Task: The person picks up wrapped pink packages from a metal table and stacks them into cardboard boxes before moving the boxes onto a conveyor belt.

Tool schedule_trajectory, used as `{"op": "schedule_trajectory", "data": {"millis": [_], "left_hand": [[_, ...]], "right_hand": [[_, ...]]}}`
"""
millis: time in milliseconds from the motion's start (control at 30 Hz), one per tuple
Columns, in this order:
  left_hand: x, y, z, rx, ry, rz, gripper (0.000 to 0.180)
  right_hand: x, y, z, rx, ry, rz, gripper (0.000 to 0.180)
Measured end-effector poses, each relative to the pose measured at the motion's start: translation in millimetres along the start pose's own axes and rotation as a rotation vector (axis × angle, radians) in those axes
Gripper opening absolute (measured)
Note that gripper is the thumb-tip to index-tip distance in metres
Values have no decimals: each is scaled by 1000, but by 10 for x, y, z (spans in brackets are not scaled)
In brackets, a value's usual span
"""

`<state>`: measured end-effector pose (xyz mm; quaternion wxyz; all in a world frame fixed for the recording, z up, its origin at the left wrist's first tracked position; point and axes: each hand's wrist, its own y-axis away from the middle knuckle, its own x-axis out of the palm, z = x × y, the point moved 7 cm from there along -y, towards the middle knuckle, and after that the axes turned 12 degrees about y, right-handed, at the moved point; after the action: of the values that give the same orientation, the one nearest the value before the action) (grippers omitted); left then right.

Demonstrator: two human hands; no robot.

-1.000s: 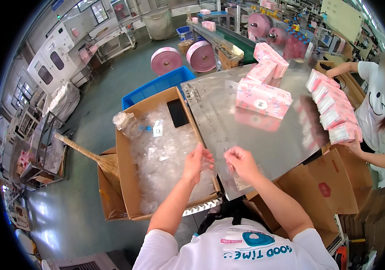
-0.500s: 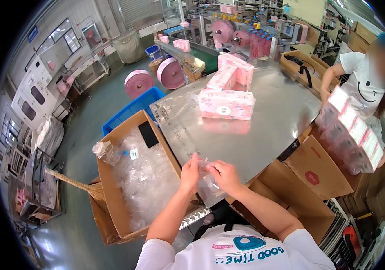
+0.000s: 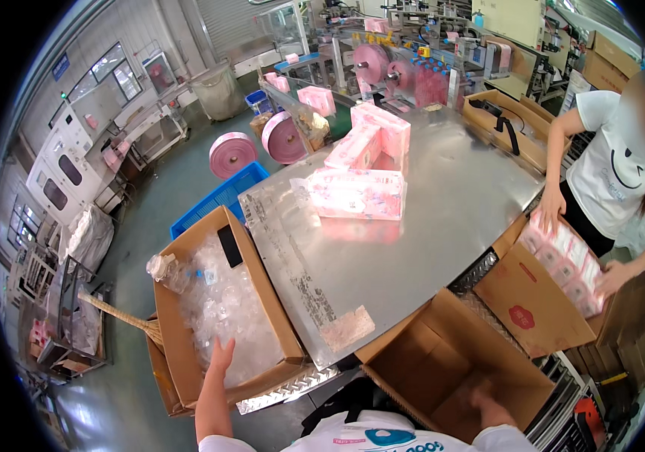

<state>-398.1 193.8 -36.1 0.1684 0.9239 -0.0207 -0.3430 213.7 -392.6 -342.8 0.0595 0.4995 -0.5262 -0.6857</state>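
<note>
My left hand (image 3: 221, 354) hovers at the near end of a cardboard box (image 3: 271, 313) full of clear plastic film pieces (image 3: 224, 305). Its thumb and fingers are spread, with nothing visible in them. Down inside an open cardboard box (image 3: 420, 354) is my right hand (image 3: 482, 393); motion smears its fingers, and I cannot make out anything in it. Farther off, on the metal table (image 3: 405, 264), a pink-and-white tissue pack (image 3: 356, 194) lies in front of two others (image 3: 380, 128), one of them set crosswise.
At the right, a co-worker's hands press pink packs (image 3: 563, 264) into a flapped carton (image 3: 526, 309). A black phone (image 3: 230, 247) rests on the plastic box's edge. A blue crate (image 3: 217, 197) and a straw broom (image 3: 123, 313) stand left. Pink film rolls (image 3: 233, 155) sit farther back.
My hands parted from a clear plastic piece held between them: left went to the plastic box, right into the open box. The co-worker lowered the packs into the carton.
</note>
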Motion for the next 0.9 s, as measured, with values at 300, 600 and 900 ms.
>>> {"op": "schedule_trajectory", "data": {"millis": [300, 600, 900], "left_hand": [[-148, -1045, -1741, 565, -510, -211, 46], [2951, -1486, -5625, 1112, -373, 56, 79], [2582, -1376, -5141, 786, -694, 687, 89]], "right_hand": [[-659, 97, 468, -160, -103, -71, 38], [-5591, 980, 3638, -710, -599, -237, 45], [-6580, -142, 3953, -360, -1247, -324, 47]]}}
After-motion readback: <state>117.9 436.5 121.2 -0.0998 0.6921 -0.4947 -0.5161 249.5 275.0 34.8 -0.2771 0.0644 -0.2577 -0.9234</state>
